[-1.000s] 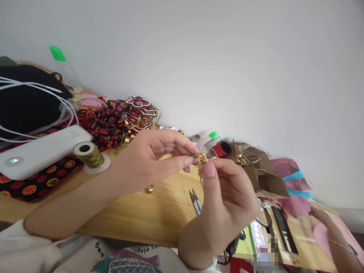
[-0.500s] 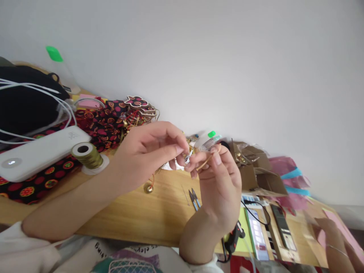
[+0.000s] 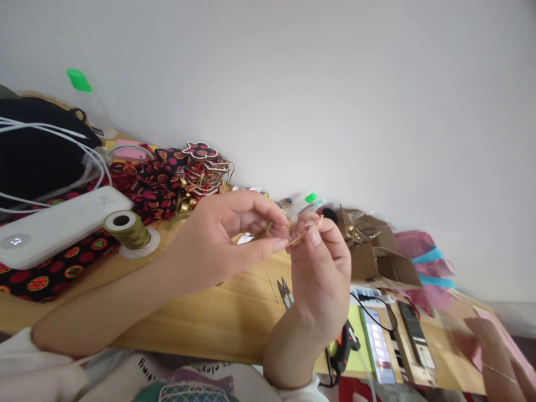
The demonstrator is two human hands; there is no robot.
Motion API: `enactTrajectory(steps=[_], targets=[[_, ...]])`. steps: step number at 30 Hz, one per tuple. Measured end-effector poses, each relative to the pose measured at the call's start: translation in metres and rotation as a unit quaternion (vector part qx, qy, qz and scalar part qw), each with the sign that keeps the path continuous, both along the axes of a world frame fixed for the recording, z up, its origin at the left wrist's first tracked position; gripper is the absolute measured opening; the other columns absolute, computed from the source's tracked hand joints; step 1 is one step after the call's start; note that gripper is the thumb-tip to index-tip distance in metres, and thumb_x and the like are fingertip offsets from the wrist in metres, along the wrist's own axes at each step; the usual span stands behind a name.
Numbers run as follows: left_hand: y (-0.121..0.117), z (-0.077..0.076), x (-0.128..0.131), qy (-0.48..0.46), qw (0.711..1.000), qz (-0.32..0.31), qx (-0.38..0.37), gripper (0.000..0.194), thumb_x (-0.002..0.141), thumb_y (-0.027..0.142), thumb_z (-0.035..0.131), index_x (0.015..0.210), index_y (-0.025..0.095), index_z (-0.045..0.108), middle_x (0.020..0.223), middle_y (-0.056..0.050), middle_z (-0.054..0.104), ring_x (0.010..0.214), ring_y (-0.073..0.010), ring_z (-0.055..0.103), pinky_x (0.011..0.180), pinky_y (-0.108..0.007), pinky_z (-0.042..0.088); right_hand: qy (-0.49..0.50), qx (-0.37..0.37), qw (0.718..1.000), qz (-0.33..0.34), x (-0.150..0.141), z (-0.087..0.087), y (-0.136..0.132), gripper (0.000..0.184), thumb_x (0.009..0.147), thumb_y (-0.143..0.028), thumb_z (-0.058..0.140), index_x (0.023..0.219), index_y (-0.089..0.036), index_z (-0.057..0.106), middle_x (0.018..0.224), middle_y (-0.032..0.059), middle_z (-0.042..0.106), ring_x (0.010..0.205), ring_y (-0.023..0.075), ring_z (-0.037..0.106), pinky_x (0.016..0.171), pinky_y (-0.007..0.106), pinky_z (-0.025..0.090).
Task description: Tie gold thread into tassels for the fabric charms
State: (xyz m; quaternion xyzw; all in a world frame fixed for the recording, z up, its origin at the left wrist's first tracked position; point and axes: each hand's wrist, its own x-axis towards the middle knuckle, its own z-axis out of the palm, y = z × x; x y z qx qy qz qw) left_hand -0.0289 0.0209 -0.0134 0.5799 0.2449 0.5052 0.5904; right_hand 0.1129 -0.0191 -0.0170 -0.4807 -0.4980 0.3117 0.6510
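A thin tan cord [image 3: 300, 239] runs between my two hands above the table. My left hand [image 3: 238, 231] pinches its left end between thumb and fingers. The cord's other part is gripped by the thumb and forefinger of my right hand [image 3: 322, 254]. Some olive thread shows inside the curl of my left fingers; what else is in there is hidden. Below the hands lie small blue-handled thread snips [image 3: 285, 292] and, beside them, a needle [image 3: 272, 287].
At left stand an olive thread spool [image 3: 136, 234] and a white power bank [image 3: 62, 226] on patterned cloth. Wooden ornaments with bells [image 3: 203, 167] are piled behind. To the right are cardboard boxes [image 3: 368, 259], phones [image 3: 379, 343], a glue gun [image 3: 345, 346] and another person's hand [image 3: 486, 335].
My left hand has moved slightly right and down, its thumb now meeting the cord near my right fingers. The small silvery piece and the hanging bell are out of sight.
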Motion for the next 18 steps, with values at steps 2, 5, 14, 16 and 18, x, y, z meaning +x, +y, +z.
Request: enactTrajectory(steps=[2, 5, 14, 16, 18], targets=[[0.0, 0.0, 0.001, -0.011, 1.0, -0.005, -0.009, 0.015, 0.071, 0.012, 0.077, 0.078, 0.025, 0.073, 0.077, 0.002, 0.074, 0.076, -0.0165, 0.072, 0.07, -0.021, 0.059, -0.007, 0.002, 1.0, -0.009, -0.001, -0.002, -0.001, 0.012, 0.078, -0.03, 0.062, 0.077, -0.023, 0.053, 0.079, -0.0017, 0.048, 0.07, 0.0111, 0.053, 0.067, 0.028, 0.05], [-0.001, -0.001, 0.003, -0.017, 1.0, -0.016, -0.016, 0.014, 0.072, 0.013, 0.078, 0.077, 0.025, 0.072, 0.078, 0.002, 0.074, 0.075, -0.0164, 0.072, 0.068, -0.021, 0.059, -0.004, 0.007, 1.0, -0.014, -0.002, -0.004, -0.002, 0.008, 0.077, -0.027, 0.065, 0.079, -0.023, 0.058, 0.084, -0.0005, 0.054, 0.074, 0.0116, 0.056, 0.069, 0.028, 0.052], [-0.001, -0.004, -0.001, 0.019, 1.0, -0.023, 0.005, 0.017, 0.071, 0.011, 0.079, 0.078, 0.025, 0.072, 0.079, 0.002, 0.074, 0.075, -0.0164, 0.071, 0.069, -0.022, 0.059, 0.011, 0.04, 0.998, -0.036, 0.004, 0.0, -0.004, 0.007, 0.076, -0.021, 0.066, 0.069, -0.021, 0.062, 0.07, -0.0032, 0.053, 0.068, 0.0099, 0.054, 0.065, 0.025, 0.048], [-0.001, -0.006, -0.001, 0.037, 0.999, -0.03, 0.003, 0.017, 0.071, 0.013, 0.079, 0.079, 0.026, 0.072, 0.08, 0.002, 0.075, 0.077, -0.0167, 0.072, 0.072, -0.023, 0.059, 0.007, 0.044, 0.998, -0.035, 0.008, -0.001, -0.007, 0.008, 0.076, -0.019, 0.067, 0.068, -0.02, 0.065, 0.064, -0.0045, 0.054, 0.066, 0.009, 0.054, 0.064, 0.023, 0.047], [-0.002, -0.009, 0.002, 0.053, 0.997, -0.049, -0.016, 0.016, 0.072, 0.016, 0.08, 0.082, 0.025, 0.072, 0.083, 0.002, 0.075, 0.079, -0.017, 0.073, 0.076, -0.024, 0.06, 0.002, 0.034, 0.999, -0.04, 0.012, -0.006, -0.012, 0.007, 0.076, -0.019, 0.068, 0.069, -0.02, 0.067, 0.063, -0.0051, 0.057, 0.063, 0.0086, 0.054, 0.062, 0.022, 0.047]])
